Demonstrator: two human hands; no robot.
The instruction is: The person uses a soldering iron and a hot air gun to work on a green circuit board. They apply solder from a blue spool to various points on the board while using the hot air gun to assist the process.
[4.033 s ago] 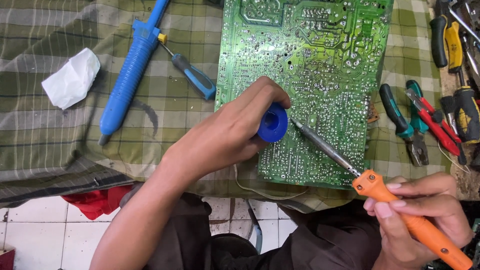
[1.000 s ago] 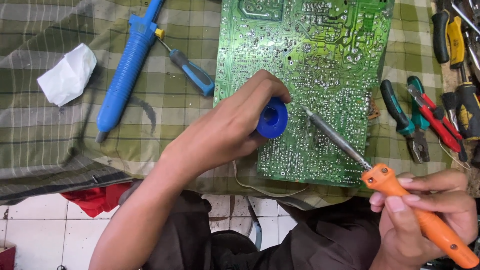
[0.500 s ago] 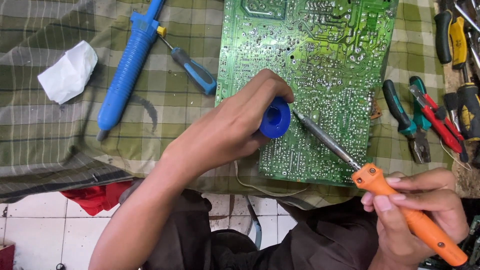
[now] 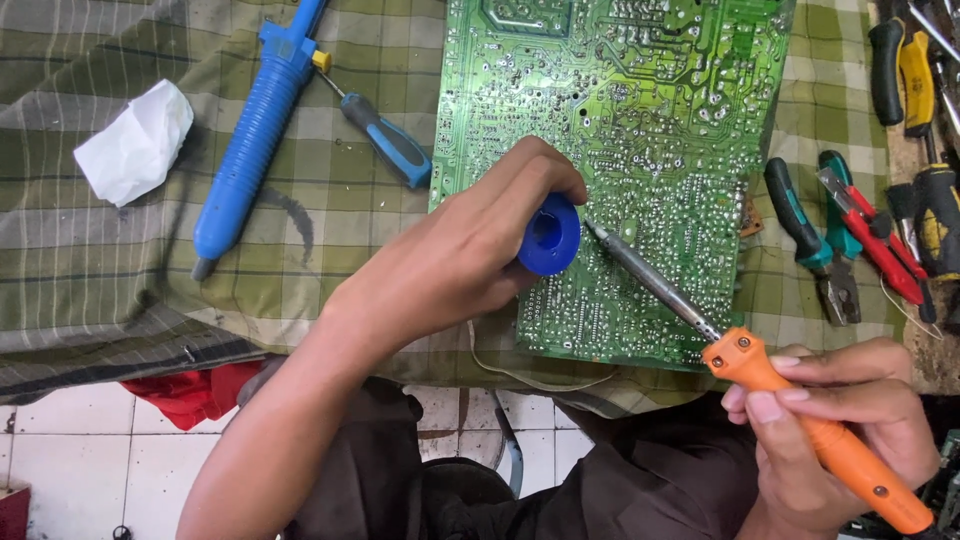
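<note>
Head view, left to right: a crumpled white tissue, a long blue plastic desoldering pump and a blue-handled screwdriver lie on the green checked cloth. Left hand grips a round blue solder spool against the green printed circuit board. Right hand is clenched around the orange-handled soldering iron, whose long axis runs diagonally, tip pointing up-left beside the spool. Holding the tip steady on one joint would likely serve best. Pliers lie at right
</note>
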